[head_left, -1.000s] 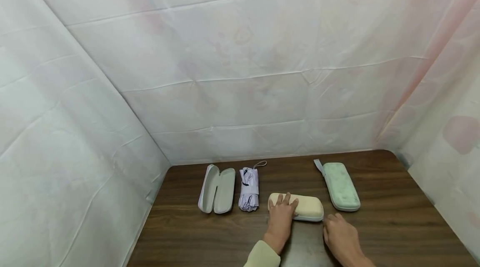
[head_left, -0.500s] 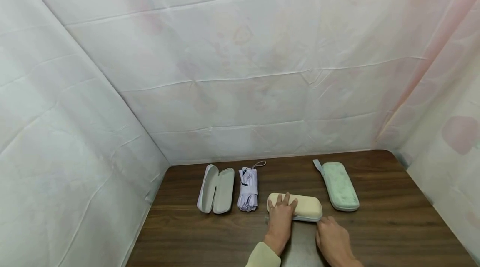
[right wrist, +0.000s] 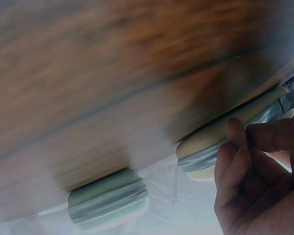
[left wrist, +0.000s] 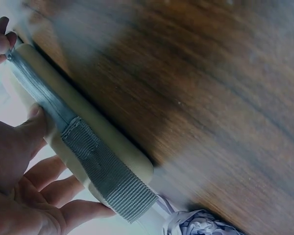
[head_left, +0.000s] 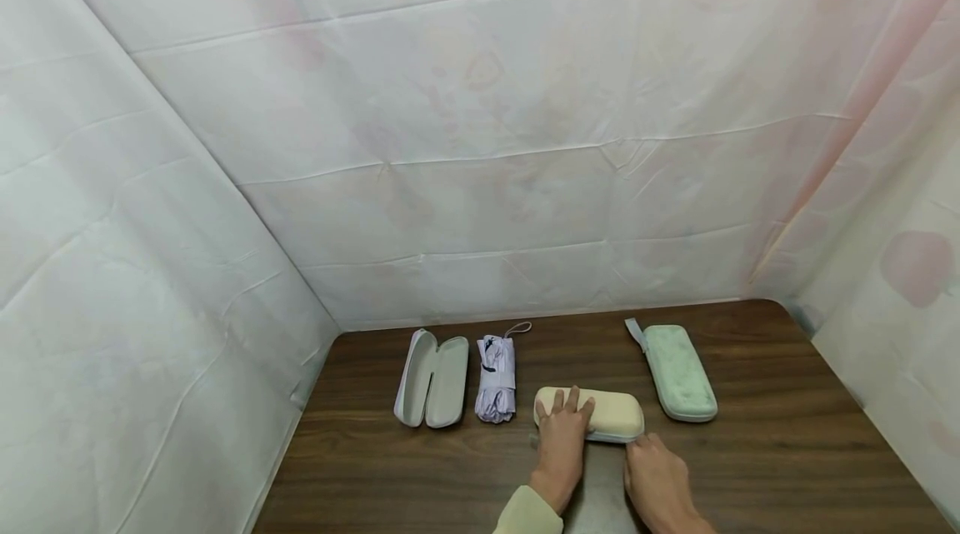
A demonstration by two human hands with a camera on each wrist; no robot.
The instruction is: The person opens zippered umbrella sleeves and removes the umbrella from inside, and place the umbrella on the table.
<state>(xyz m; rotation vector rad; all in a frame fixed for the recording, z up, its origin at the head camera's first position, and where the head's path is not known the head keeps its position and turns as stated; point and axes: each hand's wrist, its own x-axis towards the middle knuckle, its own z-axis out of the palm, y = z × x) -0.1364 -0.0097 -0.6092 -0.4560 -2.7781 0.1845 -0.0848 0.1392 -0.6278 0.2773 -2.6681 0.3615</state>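
Observation:
A cream zippered glasses case (head_left: 615, 413) lies lengthwise on the table, its lid down. My left hand (head_left: 561, 438) presses on its left part with fingers spread over the top. In the left wrist view, a grey fabric strap (left wrist: 105, 171) hangs from that end, beside the zipper (left wrist: 41, 93). My right hand (head_left: 660, 480) is at the front right corner. Its thumb and finger pinch the zipper pull (left wrist: 9, 57), mostly hidden by the fingertips. A closed green glasses case (head_left: 681, 371) lies behind and right of this hand.
An open lilac glasses case (head_left: 447, 380) with a grey lining lies at the left. Between it and the cream case sits a folded lilac umbrella (head_left: 497, 380) with a wrist loop. The brown wooden table (head_left: 375, 476) meets a white curtain (head_left: 465, 209) at the back.
My right hand has moved left along the front edge of the cream case, from just past its right corner. My left hand and the other things have stayed in place.

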